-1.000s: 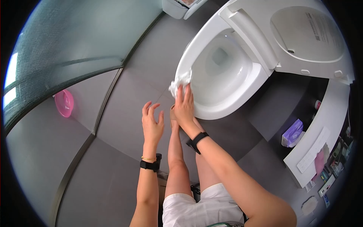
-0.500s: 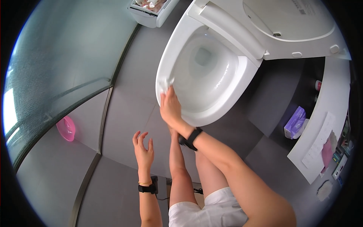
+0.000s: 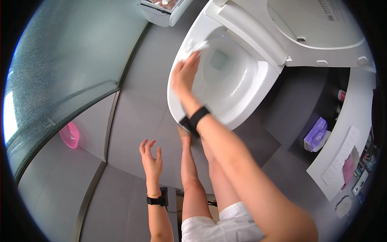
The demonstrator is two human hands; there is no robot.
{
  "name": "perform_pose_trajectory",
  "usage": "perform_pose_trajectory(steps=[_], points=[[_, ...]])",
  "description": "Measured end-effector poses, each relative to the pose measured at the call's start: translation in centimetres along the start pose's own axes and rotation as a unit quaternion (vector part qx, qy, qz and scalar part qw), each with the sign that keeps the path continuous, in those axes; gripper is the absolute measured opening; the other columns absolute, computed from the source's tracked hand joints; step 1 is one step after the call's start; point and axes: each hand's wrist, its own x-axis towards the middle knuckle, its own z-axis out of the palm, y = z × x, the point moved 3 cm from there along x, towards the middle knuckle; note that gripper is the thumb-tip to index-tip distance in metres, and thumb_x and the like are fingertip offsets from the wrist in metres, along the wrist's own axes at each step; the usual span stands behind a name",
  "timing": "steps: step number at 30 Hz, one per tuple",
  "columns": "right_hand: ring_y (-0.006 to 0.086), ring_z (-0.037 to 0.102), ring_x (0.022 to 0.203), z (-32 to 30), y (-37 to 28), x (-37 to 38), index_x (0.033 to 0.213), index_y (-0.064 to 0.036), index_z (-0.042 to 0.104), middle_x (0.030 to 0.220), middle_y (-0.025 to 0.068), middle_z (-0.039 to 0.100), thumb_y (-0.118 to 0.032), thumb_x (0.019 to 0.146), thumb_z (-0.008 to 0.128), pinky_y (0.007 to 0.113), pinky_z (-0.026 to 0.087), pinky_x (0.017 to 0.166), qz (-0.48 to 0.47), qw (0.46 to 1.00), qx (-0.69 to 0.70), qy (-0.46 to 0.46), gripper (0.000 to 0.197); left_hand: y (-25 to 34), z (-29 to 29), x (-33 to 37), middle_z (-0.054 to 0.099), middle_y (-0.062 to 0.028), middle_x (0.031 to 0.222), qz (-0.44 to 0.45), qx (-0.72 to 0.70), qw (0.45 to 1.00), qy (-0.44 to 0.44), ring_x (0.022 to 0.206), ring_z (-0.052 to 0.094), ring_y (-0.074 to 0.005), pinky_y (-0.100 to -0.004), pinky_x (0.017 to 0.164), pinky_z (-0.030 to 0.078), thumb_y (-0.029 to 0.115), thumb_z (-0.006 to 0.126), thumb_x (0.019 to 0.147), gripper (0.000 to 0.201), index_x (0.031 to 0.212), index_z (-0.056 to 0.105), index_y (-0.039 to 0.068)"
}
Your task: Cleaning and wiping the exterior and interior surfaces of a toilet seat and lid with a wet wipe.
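Note:
My right hand (image 3: 186, 76) is closed on a white tissue (image 3: 197, 48), blurred by motion, at the left rim of the white toilet bowl (image 3: 238, 121). The seat and lid (image 3: 322, 40) are raised at the upper right. Water stands in the bottom of the bowl. Held above the grey floor, left of my legs, my left hand (image 3: 151, 161) has its fingers apart and slightly curled, with nothing in it. Black straps circle both wrists.
A white bin (image 3: 161, 16) with used paper stands beyond the toilet. Frosted glass (image 3: 80, 48) curves along the left, near a pink basin (image 3: 69, 134). On the right are a purple tissue pack (image 3: 316, 135) and a white counter (image 3: 354, 117) with papers and small items.
My right hand has slid the tissue away from me along the bowl's left rim, farther toward the seat hinge. My left hand has barely moved.

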Motion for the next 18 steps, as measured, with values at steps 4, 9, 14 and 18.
perform_pose_trajectory(steps=[4, 9, 14, 18], points=[[0.0440, 0.034, 0.127, -3.7, 0.1, -10.0, 0.141, 0.0025, 0.022, 0.142, 0.0313, 0.024, 0.000, 0.086, 0.046, 0.047, 0.033, 0.102, -0.087, 0.982, -0.111, -0.125, 0.061, 2.8, 0.5, 1.0, 0.043, -0.0162, 0.129, 0.011, -0.008, 1.000, -0.009, 0.108, 0.054, -0.0318, -0.0388, 0.088, 0.046, 0.010, 0.060, 0.085, 0.026, 0.111, 0.056, 0.007], [0.0356, 0.046, 0.120, -9.1, 3.7, -15.2, 0.132, -0.0082, 0.045, 0.135, 0.0210, 0.038, -0.003, 0.081, 0.054, 0.042, 0.041, 0.099, -0.203, 0.927, -0.173, -0.265, 0.052, 5.5, 1.9, 1.8, 0.044, -0.0162, 0.130, 0.052, -0.029, 0.998, -0.020, 0.108, 0.054, -0.0332, -0.0386, 0.086, 0.047, 0.011, 0.060, 0.085, 0.026, 0.111, 0.057, 0.007], [0.0251, 0.050, 0.116, -19.6, 9.9, -13.7, 0.123, -0.0110, 0.055, 0.119, 0.0115, 0.054, -0.010, 0.079, 0.056, 0.041, 0.036, 0.103, -0.405, 0.812, -0.271, -0.322, 0.044, 8.4, 3.1, 1.1, 0.046, -0.0152, 0.128, 0.101, -0.002, 0.993, -0.064, 0.103, 0.056, -0.0330, -0.0377, 0.085, 0.047, 0.011, 0.062, 0.084, 0.024, 0.108, 0.057, 0.005], [0.0229, 0.051, 0.114, -25.2, 11.7, -5.0, 0.109, -0.0075, 0.062, 0.111, 0.0071, 0.059, -0.014, 0.074, 0.059, 0.042, 0.035, 0.105, -0.416, 0.775, -0.310, -0.361, 0.036, 8.4, 3.5, 0.6, 0.047, -0.0154, 0.128, 0.116, 0.026, 0.991, -0.067, 0.108, 0.054, -0.0352, -0.0401, 0.088, 0.046, 0.010, 0.062, 0.084, 0.024, 0.107, 0.058, 0.005]])
